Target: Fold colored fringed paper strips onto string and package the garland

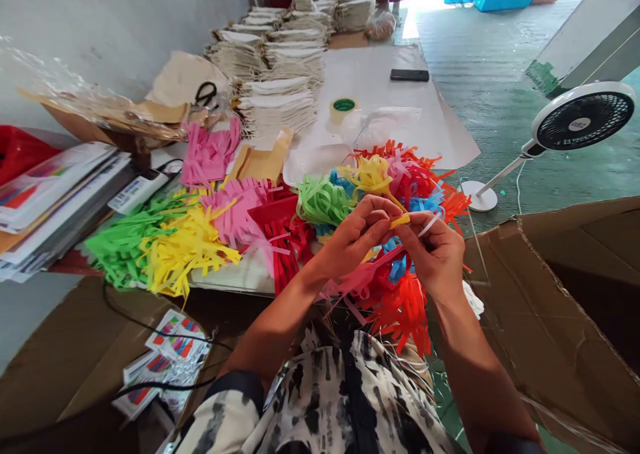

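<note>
Pinching a narrow yellow paper strip [400, 221] between their fingertips, the person's left hand [353, 241] and right hand [434, 257] meet closely, both curled into a tight, narrow hold. A thin white strip [429, 225] sticks out from the right hand's fingers, though the fingers hide how it lies against the yellow one. The work in hand is fine fingertip handling of these strips, held up just above a ragged heap of bright red-orange fringed paper [400, 314]. A pink paper strip [360, 277] trails beneath the left hand, while a looped green paper bunch [324, 201] and a looped yellow paper bunch [373, 174] sit just beyond the fingers. Each bunch looks light, soft and thinly cut. Farther along the worktop [225, 286] lie a shaggy yellow fringe [185, 251], a green fringe [125, 244] and a pink fringe [235, 211]. Past them are a broad white paper sheet [370, 87], a roll of clear tape with a green core [343, 111], a black phone [409, 75], and tall stacks of cream fringed bundles [275, 61].
</note>
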`<state>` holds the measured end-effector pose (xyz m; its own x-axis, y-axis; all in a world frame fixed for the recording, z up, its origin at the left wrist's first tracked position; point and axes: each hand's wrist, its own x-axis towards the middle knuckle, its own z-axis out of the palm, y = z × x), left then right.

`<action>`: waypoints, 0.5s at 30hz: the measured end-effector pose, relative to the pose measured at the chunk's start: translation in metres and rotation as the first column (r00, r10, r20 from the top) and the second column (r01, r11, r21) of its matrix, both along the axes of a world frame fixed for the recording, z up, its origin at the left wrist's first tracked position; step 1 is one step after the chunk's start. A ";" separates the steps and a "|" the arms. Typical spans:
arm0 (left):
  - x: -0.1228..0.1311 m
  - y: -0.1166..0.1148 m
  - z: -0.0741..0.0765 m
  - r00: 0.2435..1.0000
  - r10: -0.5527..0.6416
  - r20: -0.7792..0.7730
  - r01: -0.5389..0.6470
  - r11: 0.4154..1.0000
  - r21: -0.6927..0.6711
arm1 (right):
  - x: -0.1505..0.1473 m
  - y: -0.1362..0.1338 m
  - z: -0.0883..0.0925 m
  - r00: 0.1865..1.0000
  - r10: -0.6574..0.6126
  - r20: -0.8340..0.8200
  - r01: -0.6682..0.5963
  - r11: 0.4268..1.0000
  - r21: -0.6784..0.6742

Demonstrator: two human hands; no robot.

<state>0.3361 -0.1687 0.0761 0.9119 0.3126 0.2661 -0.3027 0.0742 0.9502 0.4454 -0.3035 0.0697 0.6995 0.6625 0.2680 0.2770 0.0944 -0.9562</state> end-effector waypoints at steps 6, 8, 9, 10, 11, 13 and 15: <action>-0.003 0.002 -0.001 0.997 -0.071 0.009 0.071 0.996 -0.060 | 0.000 -0.002 0.001 0.997 0.059 -0.045 -0.059 0.998 -0.003; -0.004 0.001 0.000 0.997 -0.072 0.002 0.072 0.995 -0.068 | 0.001 -0.002 0.002 0.995 0.077 -0.065 -0.077 0.997 0.005; -0.004 0.001 0.001 0.998 -0.069 -0.005 0.068 0.995 -0.071 | 0.001 -0.003 0.001 0.994 0.087 -0.073 -0.087 0.996 0.005; -0.004 0.001 0.002 0.998 -0.067 -0.014 0.066 0.995 -0.072 | 0.002 -0.003 0.001 0.992 0.101 -0.082 -0.101 0.995 0.003; -0.004 0.001 0.002 0.998 -0.067 -0.021 0.065 0.995 -0.073 | 0.002 -0.003 0.001 0.989 0.118 -0.092 -0.119 0.993 -0.002; -0.005 0.001 0.003 0.997 -0.067 -0.032 0.064 0.995 -0.071 | 0.003 -0.004 0.000 0.981 0.157 -0.114 -0.159 0.987 -0.006; -0.006 0.001 0.003 0.997 -0.064 -0.037 0.062 0.996 -0.058 | 0.004 -0.004 0.000 0.980 0.165 -0.114 -0.167 0.986 -0.004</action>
<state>0.3305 -0.1681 0.0791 0.9395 0.2676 0.2136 -0.2587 0.1460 0.9549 0.4490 -0.3071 0.0692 0.6046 0.7749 0.1844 0.1489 0.1174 -0.9819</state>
